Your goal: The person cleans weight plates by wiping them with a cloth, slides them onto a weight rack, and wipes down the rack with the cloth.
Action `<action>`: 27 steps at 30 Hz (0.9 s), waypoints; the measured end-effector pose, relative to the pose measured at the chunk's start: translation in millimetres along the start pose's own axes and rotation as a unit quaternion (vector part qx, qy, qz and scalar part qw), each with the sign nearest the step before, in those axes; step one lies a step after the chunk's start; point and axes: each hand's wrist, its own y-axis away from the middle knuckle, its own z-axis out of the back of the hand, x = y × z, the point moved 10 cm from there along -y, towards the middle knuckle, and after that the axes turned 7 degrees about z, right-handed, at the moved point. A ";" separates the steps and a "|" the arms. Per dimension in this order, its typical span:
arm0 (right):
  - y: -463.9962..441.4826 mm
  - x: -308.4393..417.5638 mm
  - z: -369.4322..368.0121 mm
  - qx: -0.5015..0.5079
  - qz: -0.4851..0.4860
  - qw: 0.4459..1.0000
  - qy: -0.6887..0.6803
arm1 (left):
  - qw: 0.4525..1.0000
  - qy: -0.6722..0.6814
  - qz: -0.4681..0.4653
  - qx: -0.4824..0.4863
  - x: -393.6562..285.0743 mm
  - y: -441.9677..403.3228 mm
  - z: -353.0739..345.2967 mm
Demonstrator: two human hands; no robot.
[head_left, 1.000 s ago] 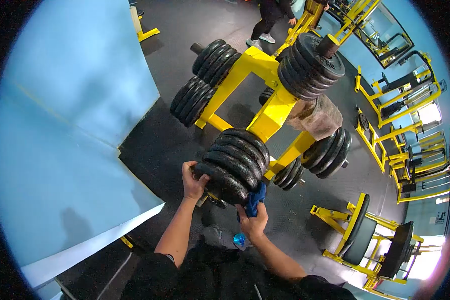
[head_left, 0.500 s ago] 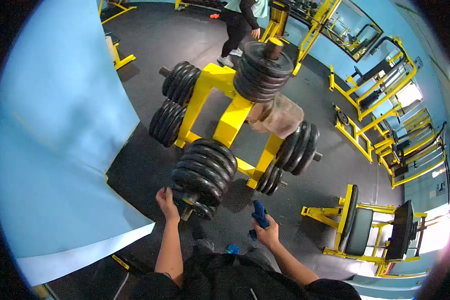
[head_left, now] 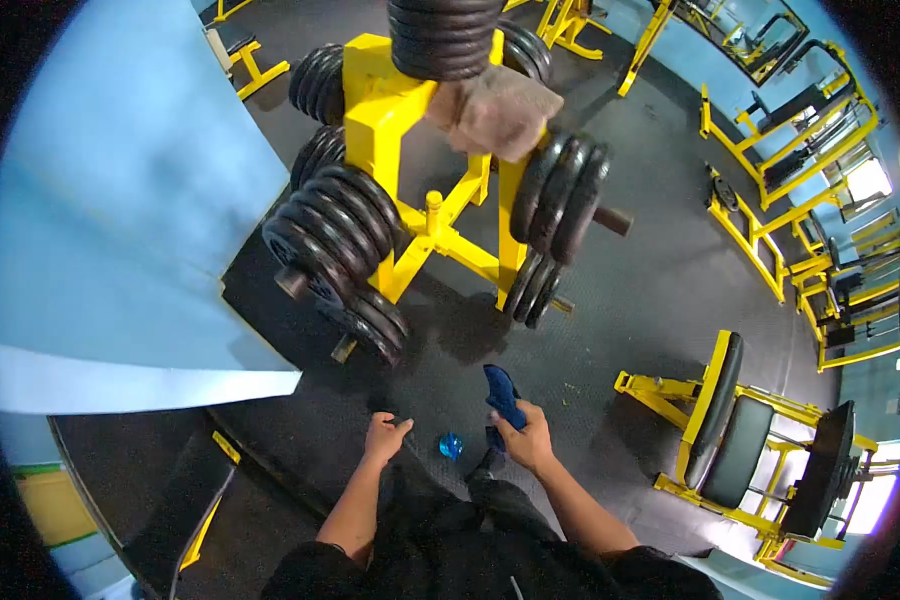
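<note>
My right hand [head_left: 526, 440] grips a bunched dark blue cloth [head_left: 503, 393], part of which hangs below the fingers. My left hand [head_left: 385, 438] is closed with thumb and fingers together, and what it holds, if anything, is too dark to make out. Between the hands, a shiny translucent blue object [head_left: 451, 445], perhaps a bottle seen from above, is low by my legs. Ahead stands a yellow weight rack [head_left: 372, 110]. Black weight plates [head_left: 332, 225] hang on its left peg, others [head_left: 562, 195] on its right. A brownish cloth [head_left: 505, 112] drapes over the frame.
A pale blue wall [head_left: 130, 220] with a white ledge [head_left: 140, 380] takes up the left side. To the right stands a yellow bench machine [head_left: 740, 450] with black pads. More yellow machines [head_left: 770, 190] line the far right wall. Dark rubber flooring [head_left: 660, 250] lies around the rack.
My left hand has moved away from the plates on the rack, down and inward. My view has shifted, putting the rack higher. The person behind it is out of view. The blue cloth stays in my right hand.
</note>
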 end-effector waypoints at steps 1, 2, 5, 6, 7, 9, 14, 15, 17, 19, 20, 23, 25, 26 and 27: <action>18.5 -10.3 9.6 -0.015 0.045 0.998 0.044 | 1.000 -0.002 0.002 -0.004 9.7 12.9 -15.8; 40.8 -28.9 17.3 -0.018 0.035 0.999 0.034 | 1.000 -0.009 0.002 -0.004 19.0 26.4 -30.1; 79.4 -62.2 61.6 -0.036 0.062 0.993 0.096 | 0.999 -0.030 -0.009 0.030 25.7 58.5 -87.2; 88.0 -72.2 73.3 -0.039 0.068 0.993 0.094 | 0.998 -0.038 0.002 0.048 28.2 64.0 -103.0; 95.7 -92.0 77.6 -0.011 0.027 0.996 0.084 | 0.997 -0.062 0.010 0.033 25.7 71.1 -109.5; 105.0 -129.0 81.8 0.037 -0.011 0.995 0.087 | 0.996 -0.078 -0.002 0.030 17.3 80.3 -120.8; 117.8 -178.2 73.1 0.054 -0.174 0.983 0.007 | 0.983 -0.161 0.044 0.069 57.7 43.2 -161.0; 121.5 -204.4 57.8 0.035 -0.204 0.978 -0.012 | 0.982 -0.174 0.026 0.067 86.2 12.4 -177.1; 126.1 -248.5 15.1 0.033 -0.274 0.960 -0.042 | 0.979 -0.191 0.046 0.058 124.2 -42.7 -203.8; 147.9 -311.9 -51.0 0.058 -0.333 0.939 -0.071 | 0.972 -0.222 0.074 0.018 177.3 -89.0 -224.3; 156.8 -340.1 -85.5 0.054 -0.362 0.924 -0.111 | 0.967 -0.238 0.089 -0.005 198.1 -116.5 -234.5; 170.4 -372.0 -156.2 0.074 -0.374 0.917 -0.117 | 0.948 -0.294 0.122 -0.005 249.3 -164.8 -273.6; 169.3 -393.6 -192.4 0.070 -0.388 0.910 -0.131 | 0.939 -0.322 0.123 -0.001 277.3 -192.6 -297.4; 165.3 -399.2 -208.4 0.084 -0.387 0.908 -0.137 | 0.945 -0.297 0.132 -0.015 287.2 -201.7 -304.2; 161.8 -406.8 -223.8 0.097 -0.386 0.906 -0.144 | 0.951 -0.272 0.141 -0.030 296.5 -209.6 -311.3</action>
